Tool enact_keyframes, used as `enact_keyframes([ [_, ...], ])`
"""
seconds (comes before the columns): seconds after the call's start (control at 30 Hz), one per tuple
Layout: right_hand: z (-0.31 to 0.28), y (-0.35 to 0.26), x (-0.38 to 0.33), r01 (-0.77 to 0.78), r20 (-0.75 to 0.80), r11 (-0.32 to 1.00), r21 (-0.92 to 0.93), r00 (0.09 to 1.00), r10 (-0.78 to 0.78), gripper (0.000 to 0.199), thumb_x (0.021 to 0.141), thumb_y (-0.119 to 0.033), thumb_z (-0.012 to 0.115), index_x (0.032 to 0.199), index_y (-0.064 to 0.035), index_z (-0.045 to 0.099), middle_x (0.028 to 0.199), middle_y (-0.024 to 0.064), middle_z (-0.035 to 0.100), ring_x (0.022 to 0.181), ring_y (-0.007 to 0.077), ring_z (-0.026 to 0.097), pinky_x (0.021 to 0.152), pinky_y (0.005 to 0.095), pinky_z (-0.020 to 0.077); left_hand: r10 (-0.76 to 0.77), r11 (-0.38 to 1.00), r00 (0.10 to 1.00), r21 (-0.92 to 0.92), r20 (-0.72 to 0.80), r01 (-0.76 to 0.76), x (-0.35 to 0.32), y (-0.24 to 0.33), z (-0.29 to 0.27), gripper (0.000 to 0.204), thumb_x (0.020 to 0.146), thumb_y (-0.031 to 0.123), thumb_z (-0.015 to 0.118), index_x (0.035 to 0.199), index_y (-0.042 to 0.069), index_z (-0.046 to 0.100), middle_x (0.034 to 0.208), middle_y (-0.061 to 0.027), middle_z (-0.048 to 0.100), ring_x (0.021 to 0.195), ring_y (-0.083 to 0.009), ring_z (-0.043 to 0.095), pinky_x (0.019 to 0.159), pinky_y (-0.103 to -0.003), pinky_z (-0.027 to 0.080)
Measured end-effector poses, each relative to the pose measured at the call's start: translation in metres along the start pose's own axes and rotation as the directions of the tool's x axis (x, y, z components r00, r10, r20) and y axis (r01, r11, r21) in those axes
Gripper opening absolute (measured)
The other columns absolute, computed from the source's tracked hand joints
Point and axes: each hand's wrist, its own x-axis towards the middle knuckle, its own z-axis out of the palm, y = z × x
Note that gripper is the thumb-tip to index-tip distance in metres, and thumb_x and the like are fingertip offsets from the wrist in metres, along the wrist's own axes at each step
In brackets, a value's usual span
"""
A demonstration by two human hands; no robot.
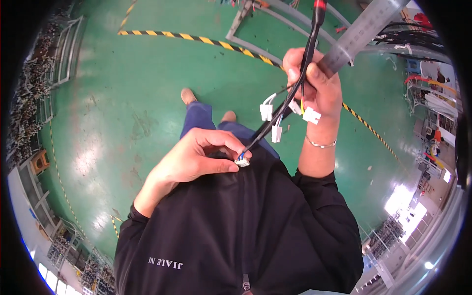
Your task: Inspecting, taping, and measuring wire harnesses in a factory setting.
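My left hand (189, 155) pinches a small white connector (242, 161) with blue wires between thumb and forefinger, in front of my jacket. A black cable of a wire harness (275, 121) runs from that connector up to the right. Higher up, my right hand (319, 86) is closed round the harness's black cables. Below its fingers hang more white plug connectors: one with grey-white wires (266, 112), one lower down (277, 133), and one with a yellow wire (311, 115). Right beside the thumb is the end of a grey metal tube (356, 37); whether the hand also grips it I cannot tell.
Yellow-black striped tape (196, 39) marks the green floor (132, 108). A metal frame (239, 22) stands ahead, with bundled black cables (408, 37) at the upper right. Racks hung with many parts (34, 93) line the left, and cluttered shelves (425, 93) the right.
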Motion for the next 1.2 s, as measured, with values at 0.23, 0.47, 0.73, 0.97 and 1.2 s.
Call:
enact_keyframes([
  [0.23,-0.006,0.012,-0.018,-0.150,-0.173,0.989,-0.007,0.974,0.147,0.038,0.086,-0.015,0.062,0.116,0.0082,0.064,0.078,0.0088,0.064,0.049,0.0029,0.038,0.043,0.0201,0.0274,0.141,0.916,0.988,0.387,-0.062,-0.107,0.032,0.028,-0.090,0.043,0.095,0.013,0.065,0.134,-0.001,0.053,0.112,-0.0095,0.067,0.100,-0.0151,0.064,0.091,-0.031,0.051],
  [0.47,0.030,0.038,-0.033,-0.164,-0.468,0.961,-0.223,0.883,0.042,0.042,0.091,-0.010,0.058,0.133,-0.0053,0.058,0.071,-0.0010,0.059,0.052,0.0020,0.039,0.048,0.0198,0.0311,0.922,0.158,0.384,0.949,-0.044,-0.272,0.151,0.215,-0.200,0.055,0.090,0.026,0.070,0.133,-0.002,0.050,0.122,-0.0208,0.061,0.116,-0.0342,0.058,0.101,-0.039,0.045],
  [0.73,0.039,0.099,-0.001,-0.200,-0.786,0.917,-0.345,0.596,-0.166,0.026,0.094,-0.020,0.066,0.113,-0.0032,0.069,0.064,-0.0026,0.058,0.055,0.0025,0.046,0.052,0.0218,0.0337,0.953,0.130,0.302,0.854,0.033,-0.503,0.270,0.432,-0.181,0.047,0.090,0.029,0.070,0.122,-0.002,0.053,0.090,-0.0112,0.064,0.078,-0.0198,0.063,0.074,-0.035,0.052],
  [0.97,0.053,0.097,0.019,-0.123,-0.853,0.892,-0.435,0.373,-0.365,0.027,0.092,-0.020,0.068,0.112,-0.0027,0.070,0.061,-0.0019,0.057,0.053,0.0036,0.047,0.049,0.0233,0.0318,0.935,0.214,0.353,0.735,0.037,-0.643,0.232,0.446,-0.217,0.023,0.102,0.027,0.052,0.107,0.005,0.058,0.061,0.0020,0.050,0.050,-0.0070,0.047,0.046,-0.023,0.039],
  [1.2,0.001,0.136,0.039,-0.292,-0.811,0.767,-0.572,0.346,-0.472,0.025,0.091,-0.026,0.069,0.086,-0.0017,0.069,0.067,-0.0018,0.062,0.061,0.0052,0.052,0.056,0.0242,0.0391,0.364,0.597,0.925,0.733,0.114,-0.325,0.213,0.299,-0.329,0.012,0.089,0.009,0.064,0.098,0.001,0.064,0.074,-0.0007,0.060,0.064,-0.0093,0.057,0.061,-0.025,0.047],
])
